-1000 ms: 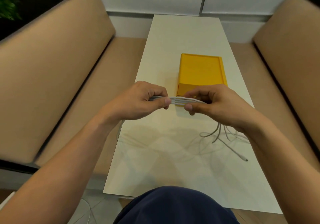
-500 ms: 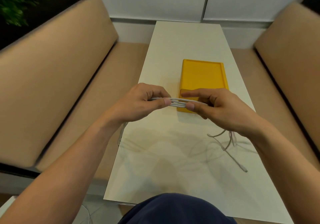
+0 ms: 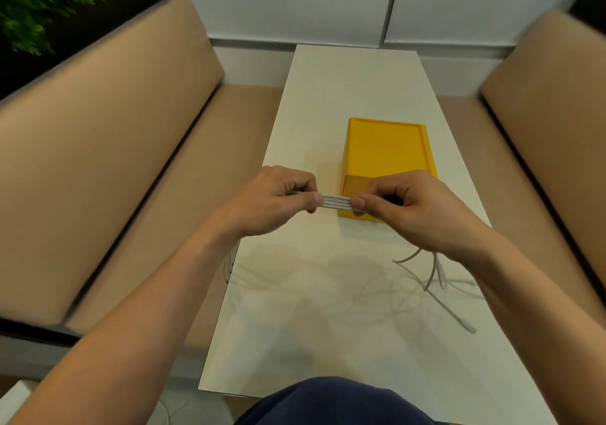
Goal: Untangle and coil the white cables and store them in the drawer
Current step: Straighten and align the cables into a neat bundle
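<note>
One left hand (image 3: pixel 278 196), one right hand (image 3: pixel 406 206), one cable bundle (image 3: pixel 334 202), one drawer (image 3: pixel 387 149), one table (image 3: pixel 328 326), two benches (image 3: pixel 98 168) (image 3: pixel 554 122).

Left hand (image 3: pixel 275 200), right hand (image 3: pixel 410 208) curled, pinching, thumbs close.

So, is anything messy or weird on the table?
Yes. Loose white cable sprawls in loops under the right hand, and a strand droops over the table's left edge. Only the bundle pinched with the left hand looks neat.
</note>
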`<state>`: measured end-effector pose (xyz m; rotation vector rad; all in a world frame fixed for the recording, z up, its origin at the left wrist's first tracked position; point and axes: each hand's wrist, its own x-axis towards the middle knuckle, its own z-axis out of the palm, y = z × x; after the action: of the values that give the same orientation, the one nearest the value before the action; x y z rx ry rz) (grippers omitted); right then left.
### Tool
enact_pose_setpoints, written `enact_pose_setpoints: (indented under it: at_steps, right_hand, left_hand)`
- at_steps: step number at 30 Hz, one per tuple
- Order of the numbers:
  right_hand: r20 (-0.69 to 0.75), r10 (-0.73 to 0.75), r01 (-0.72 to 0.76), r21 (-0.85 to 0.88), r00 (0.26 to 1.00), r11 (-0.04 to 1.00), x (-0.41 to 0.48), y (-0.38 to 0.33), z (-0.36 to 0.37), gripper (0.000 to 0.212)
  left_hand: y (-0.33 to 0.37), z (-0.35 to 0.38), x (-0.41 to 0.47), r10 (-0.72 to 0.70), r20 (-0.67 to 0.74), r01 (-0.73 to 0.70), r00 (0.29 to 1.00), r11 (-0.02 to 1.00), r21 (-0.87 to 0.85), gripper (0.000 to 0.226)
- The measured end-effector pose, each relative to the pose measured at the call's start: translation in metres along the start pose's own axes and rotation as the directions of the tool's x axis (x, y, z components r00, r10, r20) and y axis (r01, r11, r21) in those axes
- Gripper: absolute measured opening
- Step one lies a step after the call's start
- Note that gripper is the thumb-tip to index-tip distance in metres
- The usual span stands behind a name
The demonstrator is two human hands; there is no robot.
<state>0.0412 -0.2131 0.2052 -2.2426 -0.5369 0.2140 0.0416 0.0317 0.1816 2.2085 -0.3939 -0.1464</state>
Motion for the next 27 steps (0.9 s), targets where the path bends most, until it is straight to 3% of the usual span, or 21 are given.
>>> enact_pose_setpoints:
  at_steps: [4, 10, 13, 18, 27]
  right_hand:
    - [0.069, -0.021, 0.021, 0.001, 0.997, 1.0, -0.004, 0.004, -0.006, 0.021]
    - [0.075, 0.08, -0.064, -0.199, 0.994, 0.978, 0.001, 0.027, -0.001, 0.031]
    - [0.065, 0.045, -0.028, -0.235, 0.997, 0.971, -0.003, 0.027, 0.0, 0.039]
    - [0.135, -0.086, 0.096, -0.065, 0.987, 0.993, -0.021, 0.011, -0.008, 0.032]
    - [-0.06, -0.001, -0.009, -0.162, 0.998, 0.987, -0.005, 0.027, 0.002, 0.029]
  left_hand:
    - [0.001, 0.002, 0.003, 0.026, -0.034, -0.022, 0.999, 0.993, 0.114, 0.031]
    - [-0.003, 0.012, 0.0, 0.079, 0.034, -0.08, 0.996, 0.997, 0.005, 0.032]
    - [-0.009, 0.015, 0.0, 0.09, -0.008, -0.09, 0.996, 0.996, 0.014, 0.031]
    - [-0.01, 0.014, -0.003, 0.096, -0.027, -0.095, 0.995, 0.995, 0.012, 0.028]
    - [0.002, 0.008, -0.01, 0.145, -0.037, -0.146, 0.989, 0.989, -0.006, 0.024]
